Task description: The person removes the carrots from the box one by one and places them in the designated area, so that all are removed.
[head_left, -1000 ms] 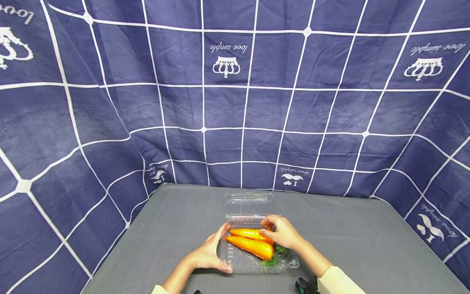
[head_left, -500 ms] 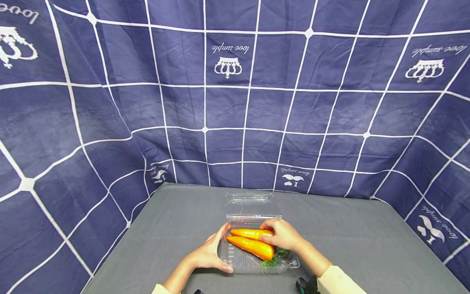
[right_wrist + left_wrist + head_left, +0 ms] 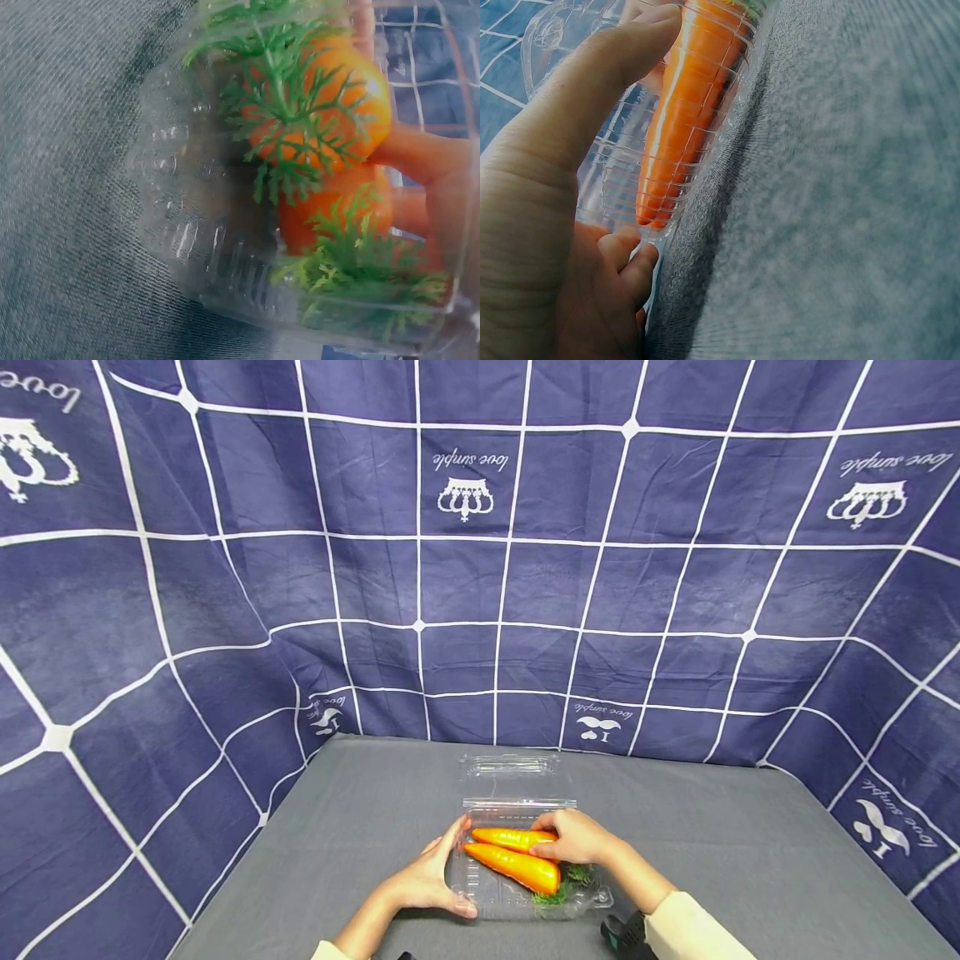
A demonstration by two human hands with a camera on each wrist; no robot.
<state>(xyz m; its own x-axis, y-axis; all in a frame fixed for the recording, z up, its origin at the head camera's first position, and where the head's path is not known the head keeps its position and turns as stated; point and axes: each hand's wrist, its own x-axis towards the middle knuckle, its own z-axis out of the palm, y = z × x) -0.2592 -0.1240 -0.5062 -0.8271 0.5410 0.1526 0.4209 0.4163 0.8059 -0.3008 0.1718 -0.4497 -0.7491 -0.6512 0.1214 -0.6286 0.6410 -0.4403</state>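
Note:
A clear plastic clamshell container (image 3: 498,900) lies on the grey cloth with its lid (image 3: 510,768) folded back. Two orange carrots with green tops rest inside, the front carrot (image 3: 517,867) and the back carrot (image 3: 506,837). My left hand (image 3: 423,881) grips the container's left end, thumb at the near corner and fingers at the far side; the left wrist view shows a carrot (image 3: 686,112) through the ribbed wall. Reaching in from the right, my right hand (image 3: 583,842) holds the back carrot near its thick end. Feathery greens (image 3: 281,112) cover part of the carrots in the right wrist view.
Grey cloth (image 3: 360,802) covers the table. A navy curtain (image 3: 457,577) with white grid lines hangs behind and along both sides. Black gear (image 3: 626,933) sits by my right wrist.
My right hand has lowered slightly, its fingers and thumb settling round the back carrot. The left hand, container and front carrot stay nearly where they were.

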